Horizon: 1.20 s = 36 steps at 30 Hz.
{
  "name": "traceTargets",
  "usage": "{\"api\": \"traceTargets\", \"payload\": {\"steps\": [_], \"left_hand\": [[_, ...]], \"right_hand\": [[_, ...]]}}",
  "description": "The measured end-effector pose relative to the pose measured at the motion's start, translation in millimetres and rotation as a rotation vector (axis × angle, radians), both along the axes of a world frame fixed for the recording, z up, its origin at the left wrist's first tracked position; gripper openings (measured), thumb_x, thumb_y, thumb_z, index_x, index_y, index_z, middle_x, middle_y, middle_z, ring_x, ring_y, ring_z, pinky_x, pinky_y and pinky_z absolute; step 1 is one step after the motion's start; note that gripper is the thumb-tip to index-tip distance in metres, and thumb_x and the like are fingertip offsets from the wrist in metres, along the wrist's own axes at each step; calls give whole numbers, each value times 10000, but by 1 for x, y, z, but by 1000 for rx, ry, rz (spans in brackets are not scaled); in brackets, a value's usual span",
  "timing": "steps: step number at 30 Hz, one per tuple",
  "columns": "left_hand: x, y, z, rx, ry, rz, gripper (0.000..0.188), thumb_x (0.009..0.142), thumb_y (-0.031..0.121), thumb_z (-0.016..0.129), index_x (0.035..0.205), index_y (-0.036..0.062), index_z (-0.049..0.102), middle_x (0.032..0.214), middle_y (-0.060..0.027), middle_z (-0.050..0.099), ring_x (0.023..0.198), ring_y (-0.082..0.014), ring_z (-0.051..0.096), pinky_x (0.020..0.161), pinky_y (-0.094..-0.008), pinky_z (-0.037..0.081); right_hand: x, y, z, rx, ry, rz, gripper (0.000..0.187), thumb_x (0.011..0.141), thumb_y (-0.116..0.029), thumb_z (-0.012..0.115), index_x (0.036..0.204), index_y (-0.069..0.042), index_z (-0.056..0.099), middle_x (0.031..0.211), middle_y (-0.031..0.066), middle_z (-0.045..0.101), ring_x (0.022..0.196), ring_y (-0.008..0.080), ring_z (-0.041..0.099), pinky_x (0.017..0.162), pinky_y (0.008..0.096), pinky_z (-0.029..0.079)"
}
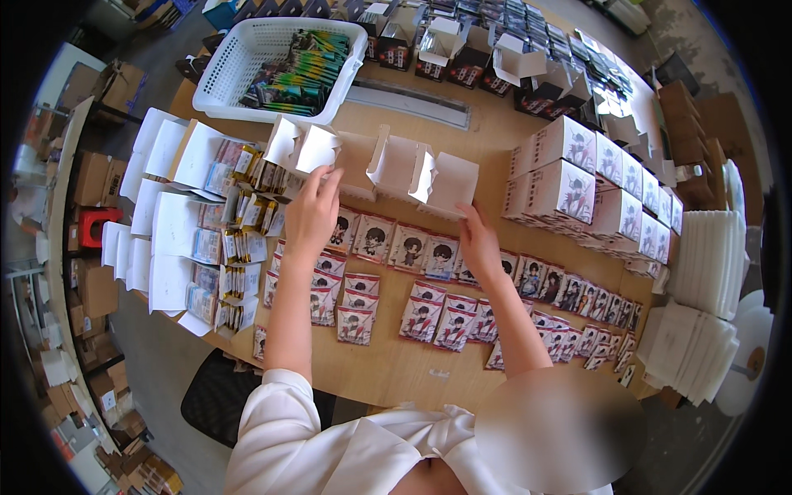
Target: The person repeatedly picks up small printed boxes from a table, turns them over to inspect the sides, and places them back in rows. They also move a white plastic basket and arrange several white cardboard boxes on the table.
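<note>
Several open white cardboard boxes stand in a row across the middle of the table. At the left end, my left hand [312,216] pinches the edge of a white box [320,147] whose flaps stand up. My right hand [482,247] has its thumb and fingertips closed on the lower right corner of a wide white box flap [453,183]. That flap belongs to the open box [401,169] in the row. Just below the boxes lie flat packets with cartoon figures [374,238], laid side by side. More red-and-white packets [419,318] lie in overlapping stacks nearer me.
A white perforated basket [216,78] of green packets stands at the far left. Open boxes filled with packets [219,223] line the left. Closed printed boxes [569,177] are stacked at right, beside white foam sheets [701,256]. Dark boxes [437,49] stand along the back.
</note>
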<state>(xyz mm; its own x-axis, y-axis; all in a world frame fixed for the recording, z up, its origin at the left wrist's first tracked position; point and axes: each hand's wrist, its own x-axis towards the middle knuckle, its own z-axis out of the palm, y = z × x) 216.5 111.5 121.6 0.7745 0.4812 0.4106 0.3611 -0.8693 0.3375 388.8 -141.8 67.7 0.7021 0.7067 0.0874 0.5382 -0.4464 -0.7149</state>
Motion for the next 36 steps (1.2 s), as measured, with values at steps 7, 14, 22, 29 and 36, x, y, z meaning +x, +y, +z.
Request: {"api": "traceTargets", "payload": {"steps": [7, 14, 22, 29, 36], "left_hand": [[-39, -98, -29, -624, -370, 234, 80, 877, 19, 628, 944, 54, 602, 814, -7, 577, 623, -95, 546, 527, -251, 442], [-67, -242, -33, -835, 84, -454, 52, 798, 93, 683, 806, 47, 661, 742, -129, 653, 637, -303, 620, 549, -374, 487], [-79, -292, -13, -719, 408, -649, 175, 853, 132, 613, 999, 109, 708, 762, -84, 696, 743, -266, 671, 733, -400, 504], [-49, -291, -3, -722, 357, -420, 238, 878, 93, 588, 1097, 55, 672, 892, -140, 709, 810, -311, 673, 764, -407, 513], [-14, -380, 42, -545, 278, -438, 263, 878, 40, 597, 1137, 9, 626, 1011, -155, 659, 907, -301, 635, 807, -388, 494]], "right_hand": [[-18, -23, 19, 92, -30, -104, 551, 872, 56, 560, 1379, -79, 392, 1368, 202, 400, 964, 295, 596, 745, 353, 531], [-80, -100, 50, 70, -88, 108, 471, 824, 90, 572, 1273, -29, 492, 1267, 199, 505, 970, 290, 618, 755, 352, 544], [-117, -219, 116, -143, -251, 168, 464, 778, 21, 633, 1231, -56, 567, 1270, 185, 539, 934, 296, 643, 767, 408, 544], [-122, -337, 162, -83, -423, -132, 460, 778, 54, 636, 1216, -67, 569, 1260, 181, 559, 861, 259, 658, 714, 367, 555], [-83, -510, 187, -38, -602, -532, 351, 797, 37, 643, 1132, -64, 613, 1170, 185, 605, 879, 293, 669, 735, 366, 560]]}}
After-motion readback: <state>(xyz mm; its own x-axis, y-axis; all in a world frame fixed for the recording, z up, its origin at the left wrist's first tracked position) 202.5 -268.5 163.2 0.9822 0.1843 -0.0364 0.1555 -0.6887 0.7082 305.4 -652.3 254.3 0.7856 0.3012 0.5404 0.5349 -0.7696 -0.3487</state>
